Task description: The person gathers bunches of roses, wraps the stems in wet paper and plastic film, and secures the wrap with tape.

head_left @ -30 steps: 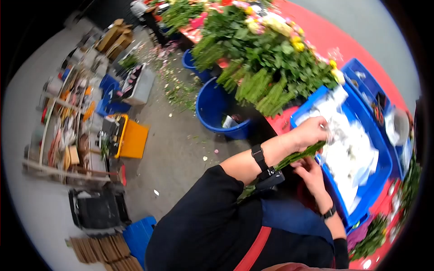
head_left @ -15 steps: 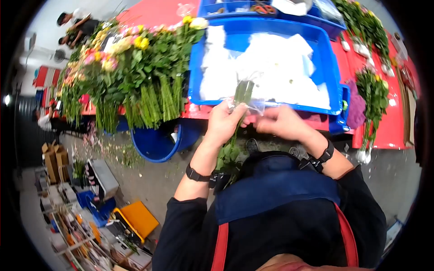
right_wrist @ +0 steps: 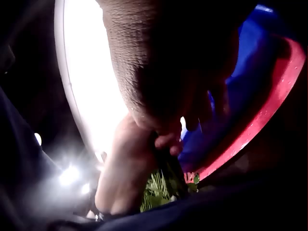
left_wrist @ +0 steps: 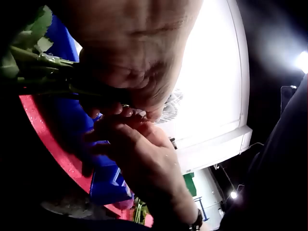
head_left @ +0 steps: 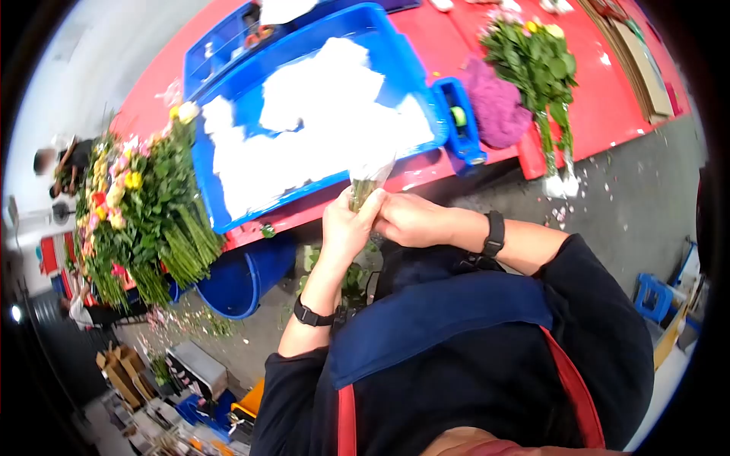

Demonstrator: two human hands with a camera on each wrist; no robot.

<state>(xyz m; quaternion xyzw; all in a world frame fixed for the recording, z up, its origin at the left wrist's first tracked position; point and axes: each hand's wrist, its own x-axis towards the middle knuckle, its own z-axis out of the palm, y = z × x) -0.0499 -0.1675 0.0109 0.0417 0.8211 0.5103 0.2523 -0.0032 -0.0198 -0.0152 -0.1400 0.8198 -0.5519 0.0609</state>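
Observation:
In the head view the left hand grips a bundle of green stems whose ends sit in a clear plastic bag. Against it, the right hand pinches at the bag's lower edge, fingers curled and touching the left fingers. Leaves hang below the left hand. The left wrist view shows the stems running into the left palm, with the right hand meeting its fingertips. What lies between the fingertips is mostly hidden.
A blue tray of white material stands beyond the hands on a red table. Flower bunches lie left, above a blue bucket. Right of the tray are a small blue holder, a purple cloth and another bunch.
The head view has turned, so the tray now sits further left. The right hand, blurred and apart from the left before, has come against it at the bag.

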